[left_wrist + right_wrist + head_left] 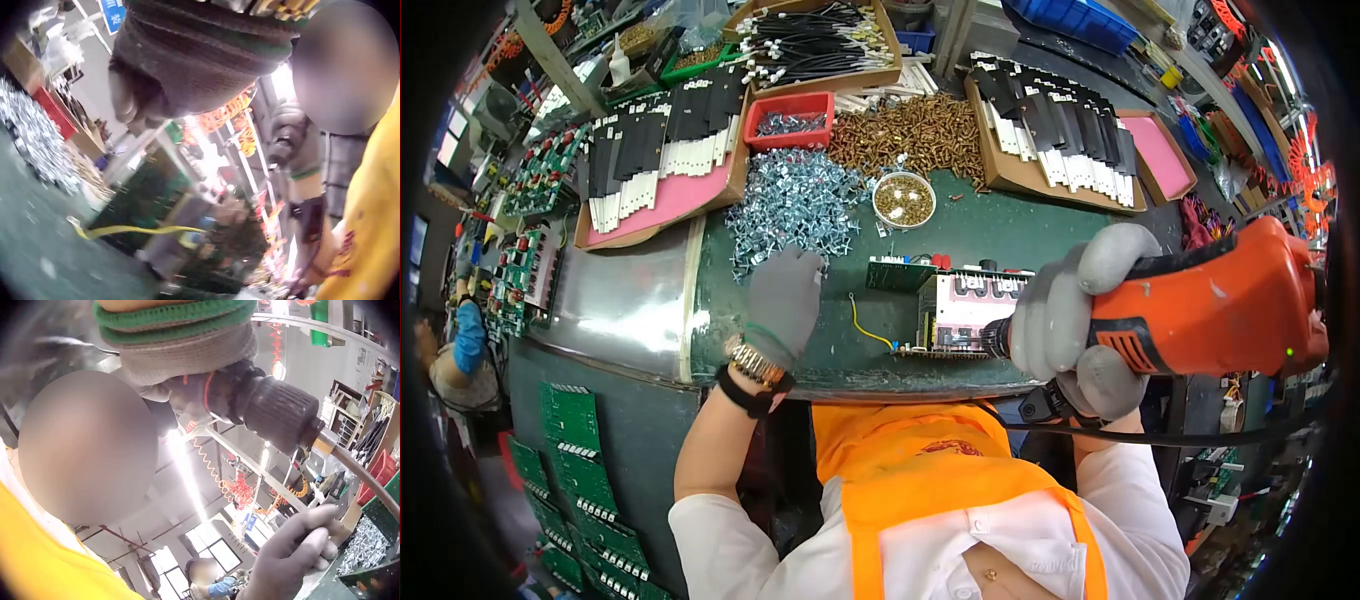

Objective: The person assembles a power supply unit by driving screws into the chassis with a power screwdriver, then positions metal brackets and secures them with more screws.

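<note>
Holds an orange drill (pixel 1210 300) in the gloved right hand (pixel 1075 320), fingers curled round it. Points the chuck (pixel 997 338) leftward at the near right part of a white-faced unit (pixel 970 315), on the green table (pixel 1020 225); cannot tell in the head view whether the bit (pixel 369 478) touches. Brings the gloved left hand (pixel 785 300), fingers bent and close together, to the near edge of the silver parts (pixel 790 205); cannot tell whether anything is pinched. Shows a yellow wire (pixel 868 325) between that hand and the unit, running to the unit's near left corner.

Beyond, has a tub (pixel 904 222) of small brass pieces, just beside the brass screws (pixel 910 135), and a red tray (pixel 790 105) behind the silver parts. Flanks these with a left carton (pixel 685 205) and a right carton (pixel 1065 190), both bearing black-and-white strips. Lays out green boards (pixel 580 430) at lower left.
</note>
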Action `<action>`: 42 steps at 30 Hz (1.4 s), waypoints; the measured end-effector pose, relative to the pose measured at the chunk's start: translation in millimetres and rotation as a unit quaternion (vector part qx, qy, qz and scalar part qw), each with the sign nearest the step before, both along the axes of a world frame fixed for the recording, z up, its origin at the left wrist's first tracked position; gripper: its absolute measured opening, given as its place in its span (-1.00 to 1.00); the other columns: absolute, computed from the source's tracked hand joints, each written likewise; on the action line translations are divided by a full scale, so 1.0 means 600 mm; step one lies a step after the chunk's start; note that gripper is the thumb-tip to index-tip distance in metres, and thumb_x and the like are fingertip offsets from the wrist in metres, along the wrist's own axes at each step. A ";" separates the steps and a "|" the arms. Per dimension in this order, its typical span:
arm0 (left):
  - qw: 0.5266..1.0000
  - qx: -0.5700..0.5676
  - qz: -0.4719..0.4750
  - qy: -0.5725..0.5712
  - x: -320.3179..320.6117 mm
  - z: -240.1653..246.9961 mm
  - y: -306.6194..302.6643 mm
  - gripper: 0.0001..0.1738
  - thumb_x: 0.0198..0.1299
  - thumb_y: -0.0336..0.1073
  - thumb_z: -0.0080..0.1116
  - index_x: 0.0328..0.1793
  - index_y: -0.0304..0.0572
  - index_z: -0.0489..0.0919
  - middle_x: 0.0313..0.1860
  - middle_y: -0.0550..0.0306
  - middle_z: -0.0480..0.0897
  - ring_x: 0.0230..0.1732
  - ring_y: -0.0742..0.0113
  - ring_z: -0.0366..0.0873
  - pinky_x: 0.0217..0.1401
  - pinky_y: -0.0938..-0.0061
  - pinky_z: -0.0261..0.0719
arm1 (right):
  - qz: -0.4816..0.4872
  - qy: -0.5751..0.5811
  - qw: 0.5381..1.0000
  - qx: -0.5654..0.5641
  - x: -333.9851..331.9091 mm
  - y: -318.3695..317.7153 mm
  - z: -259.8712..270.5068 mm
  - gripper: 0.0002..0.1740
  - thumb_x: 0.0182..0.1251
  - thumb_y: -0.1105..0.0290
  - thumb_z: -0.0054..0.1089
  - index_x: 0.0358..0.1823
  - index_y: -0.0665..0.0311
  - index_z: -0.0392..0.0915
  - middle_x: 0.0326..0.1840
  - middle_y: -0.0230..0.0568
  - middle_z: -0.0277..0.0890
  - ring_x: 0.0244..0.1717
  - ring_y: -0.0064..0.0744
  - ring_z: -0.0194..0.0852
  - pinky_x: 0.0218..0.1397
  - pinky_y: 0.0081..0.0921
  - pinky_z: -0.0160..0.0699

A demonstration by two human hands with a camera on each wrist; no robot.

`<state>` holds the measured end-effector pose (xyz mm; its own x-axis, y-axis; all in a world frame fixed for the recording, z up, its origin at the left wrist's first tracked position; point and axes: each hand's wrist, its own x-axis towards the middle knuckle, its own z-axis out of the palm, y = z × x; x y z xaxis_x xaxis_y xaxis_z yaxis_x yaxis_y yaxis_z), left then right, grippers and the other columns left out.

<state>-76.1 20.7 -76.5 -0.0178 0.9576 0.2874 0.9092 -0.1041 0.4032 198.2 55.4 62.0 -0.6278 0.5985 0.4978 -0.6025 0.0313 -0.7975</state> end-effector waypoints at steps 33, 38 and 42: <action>0.614 -0.361 -0.084 -0.697 0.159 0.133 -0.061 -0.68 0.31 -0.43 0.00 0.15 -0.44 0.41 -0.16 -0.09 0.62 -0.21 0.29 0.65 -0.21 0.50 0.67 | -0.026 0.155 0.977 0.144 0.081 -0.013 0.086 -0.44 0.24 0.47 0.32 0.17 0.26 0.19 -0.64 -0.32 0.48 -0.76 -0.51 0.43 -0.71 -0.55 0.51; 0.601 -0.367 -0.080 -0.706 0.164 0.132 -0.063 -0.70 0.30 -0.43 0.03 0.13 -0.40 0.40 -0.18 -0.09 0.62 -0.26 0.30 0.65 -0.25 0.50 0.67 | 0.021 0.131 0.976 0.171 0.080 -0.009 0.082 -0.42 0.23 0.48 0.33 0.17 0.23 0.17 -0.64 -0.31 0.50 -0.77 -0.47 0.43 -0.68 -0.54 0.55; 0.607 -0.364 -0.070 -0.703 0.167 0.137 -0.064 -0.71 0.29 -0.44 0.03 0.11 -0.40 0.40 -0.19 -0.08 0.62 -0.28 0.30 0.65 -0.26 0.51 0.66 | -0.017 0.143 0.977 0.157 0.070 -0.018 0.075 -0.41 0.24 0.45 0.34 0.19 0.23 0.16 -0.61 -0.32 0.50 -0.74 -0.48 0.44 -0.68 -0.53 0.52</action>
